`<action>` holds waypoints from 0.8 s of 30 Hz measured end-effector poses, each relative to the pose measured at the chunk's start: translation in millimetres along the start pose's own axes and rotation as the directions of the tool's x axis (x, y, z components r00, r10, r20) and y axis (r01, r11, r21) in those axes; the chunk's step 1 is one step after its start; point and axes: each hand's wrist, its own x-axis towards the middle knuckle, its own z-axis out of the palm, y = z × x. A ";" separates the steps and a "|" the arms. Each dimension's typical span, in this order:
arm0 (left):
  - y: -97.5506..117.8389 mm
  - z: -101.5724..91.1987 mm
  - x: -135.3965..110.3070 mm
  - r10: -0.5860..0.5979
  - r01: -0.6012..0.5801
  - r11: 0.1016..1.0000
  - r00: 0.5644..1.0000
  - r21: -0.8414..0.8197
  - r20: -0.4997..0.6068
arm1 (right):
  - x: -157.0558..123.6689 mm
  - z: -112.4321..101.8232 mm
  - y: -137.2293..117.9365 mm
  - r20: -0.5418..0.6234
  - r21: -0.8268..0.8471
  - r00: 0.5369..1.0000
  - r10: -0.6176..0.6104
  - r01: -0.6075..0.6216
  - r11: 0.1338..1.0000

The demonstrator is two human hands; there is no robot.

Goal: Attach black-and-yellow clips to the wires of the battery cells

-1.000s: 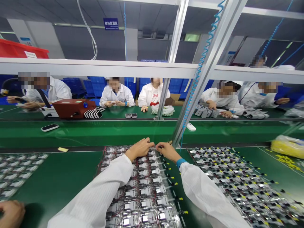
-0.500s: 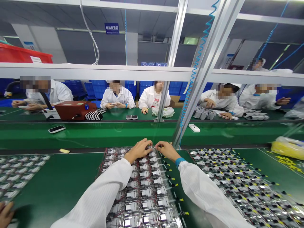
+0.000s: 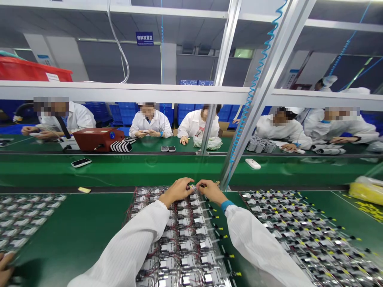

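Observation:
Both hands work close together over the far right corner of a clear plastic tray (image 3: pixel 179 238), filled with rows of small white and silver electronic modules with thin wires. With fingers curled down, my left hand (image 3: pixel 178 189) grips a small pale electronic module (image 3: pixel 192 186) at that corner. My right hand (image 3: pixel 212 191), a blue band at its wrist, pinches just right of it. What lies between its fingertips is too small to make out. Along the tray's right edge, black plugs with yellow tips (image 3: pixel 229 255) stick out.
A second filled tray (image 3: pixel 305 231) lies to the right, a third (image 3: pixel 26 217) to the left, near a co-worker's hand (image 3: pixel 5 268). A metal post (image 3: pixel 254 107) rises beyond my right hand. White devices (image 3: pixel 253 163) lie on the green conveyor (image 3: pixel 167 169). Several co-workers sit opposite.
The view has shifted slightly. My hands stay at the same tray corner, fingers a little closer together. Across the line, a co-worker at the far right has lowered a hand.

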 end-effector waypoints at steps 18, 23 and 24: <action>3.5 0.2 -2.2 -0.040 0.039 0.998 0.999 0.052 0.010 | -1.7 -1.0 3.2 -0.020 0.032 1.000 -0.003 0.003 0.999; 2.2 2.2 -1.8 -0.041 0.040 0.997 0.999 0.066 0.009 | -1.0 -0.7 2.6 -0.008 0.029 1.000 -0.007 0.007 1.000; 2.0 2.5 -1.7 -0.043 0.042 0.997 0.999 0.069 0.009 | -0.8 -0.9 2.9 -0.010 0.025 1.000 -0.007 0.008 1.000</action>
